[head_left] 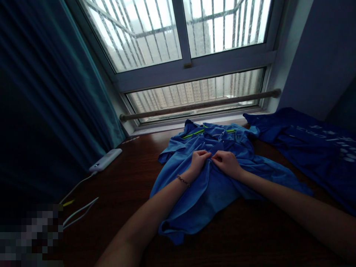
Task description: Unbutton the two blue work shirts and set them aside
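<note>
A bright blue shirt with yellow-green collar stripes lies rumpled on the dark wooden table, collar toward the window. My left hand, a bead bracelet on its wrist, and my right hand meet at the shirt's chest. Both have their fingers curled and pinch the fabric at the front opening, fingertips almost touching each other.
A darker blue garment with white lettering lies at the right. A white power bank with white cables sits at the left near a teal curtain. A barred window and a rail run behind the table.
</note>
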`<state>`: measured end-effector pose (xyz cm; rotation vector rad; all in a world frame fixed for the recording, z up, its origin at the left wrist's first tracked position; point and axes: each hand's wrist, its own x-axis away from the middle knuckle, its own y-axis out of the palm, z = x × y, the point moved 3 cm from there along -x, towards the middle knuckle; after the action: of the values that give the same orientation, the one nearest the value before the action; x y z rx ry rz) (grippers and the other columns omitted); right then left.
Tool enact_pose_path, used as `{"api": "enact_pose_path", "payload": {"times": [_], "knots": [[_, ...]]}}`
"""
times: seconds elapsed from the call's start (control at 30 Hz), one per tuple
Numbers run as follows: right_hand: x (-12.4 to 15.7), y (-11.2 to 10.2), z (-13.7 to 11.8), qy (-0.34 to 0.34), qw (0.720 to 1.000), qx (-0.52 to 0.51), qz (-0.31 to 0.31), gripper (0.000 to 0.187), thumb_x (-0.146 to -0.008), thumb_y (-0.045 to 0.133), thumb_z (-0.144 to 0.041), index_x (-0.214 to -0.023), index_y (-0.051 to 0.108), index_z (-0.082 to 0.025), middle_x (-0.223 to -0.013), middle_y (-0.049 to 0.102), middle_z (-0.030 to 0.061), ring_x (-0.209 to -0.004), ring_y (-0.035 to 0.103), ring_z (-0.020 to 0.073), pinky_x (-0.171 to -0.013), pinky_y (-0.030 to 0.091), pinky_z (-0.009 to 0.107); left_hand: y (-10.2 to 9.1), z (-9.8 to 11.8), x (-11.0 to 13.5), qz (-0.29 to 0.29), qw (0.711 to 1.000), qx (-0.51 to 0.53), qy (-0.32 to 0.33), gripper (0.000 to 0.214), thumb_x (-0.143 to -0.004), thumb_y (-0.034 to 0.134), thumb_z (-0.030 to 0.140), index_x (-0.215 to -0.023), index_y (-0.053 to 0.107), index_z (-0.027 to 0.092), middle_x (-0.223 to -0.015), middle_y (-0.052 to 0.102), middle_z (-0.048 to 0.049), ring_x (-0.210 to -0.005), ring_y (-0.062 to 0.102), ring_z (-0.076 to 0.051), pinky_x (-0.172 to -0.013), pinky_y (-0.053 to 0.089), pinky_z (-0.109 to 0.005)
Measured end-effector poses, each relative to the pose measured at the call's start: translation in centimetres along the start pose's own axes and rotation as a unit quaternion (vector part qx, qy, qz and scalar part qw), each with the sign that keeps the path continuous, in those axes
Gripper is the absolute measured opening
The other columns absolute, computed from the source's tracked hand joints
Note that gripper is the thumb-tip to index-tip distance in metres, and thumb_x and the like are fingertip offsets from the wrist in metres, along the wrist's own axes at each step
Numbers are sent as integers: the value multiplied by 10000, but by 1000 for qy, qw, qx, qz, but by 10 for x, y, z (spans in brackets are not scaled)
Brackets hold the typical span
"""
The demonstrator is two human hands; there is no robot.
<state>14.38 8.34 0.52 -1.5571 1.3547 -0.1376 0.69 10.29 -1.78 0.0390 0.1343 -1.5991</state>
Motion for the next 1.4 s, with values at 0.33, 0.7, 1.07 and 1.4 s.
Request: {"api": "enact_pose_path", "payload": {"times": [0.33, 0.7, 1.07, 1.4], "knots": [[1, 4, 6, 32, 997, -7, 66, 128, -751, 508, -235, -635, 514, -183, -620, 526, 3, -580, 502, 133, -578, 368, 244, 6, 10, 2, -24, 997, -36, 60, 204, -634, 617, 323, -641, 653, 122, -656, 621, -27, -613, 517, -123, -585, 384, -227], [-8, -7, 20, 23, 998, 39, 43, 86, -769, 496, -272, -729, 487, -196, -672, 532, 5, -592, 494, 140, -524, 318, 234, 7, 22, 9, -44, 991, -84, 98, 342, -756, 487, 406, -699, 662, 118, -522, 493, 4, -504, 408, -90, -495, 310, -212], [-39, -61, 94, 150, 960, -42, 232, 235, -778, 482, -350, -830, 592, -149, -802, 619, 78, -731, 548, 190, -661, 403, 292, -43, 4, -25, 7, 905, -418, 84, 1239, -295, 780, 497, -1345, 203, 182, -1416, 118, -190, -1280, 104, -389, -991, 147, -490], [-10, 4, 34, 25, 999, -5, -34, 334, -715, 521, -183, -1043, 584, -178, -995, 607, 98, -960, 512, 224, -847, 374, 365, -16, 22, -9, -148, 982, -115, -36, 560, -487, 751, 345, -973, 580, 124, -946, 631, -106, -886, 581, -245, -787, 435, -361]]}}
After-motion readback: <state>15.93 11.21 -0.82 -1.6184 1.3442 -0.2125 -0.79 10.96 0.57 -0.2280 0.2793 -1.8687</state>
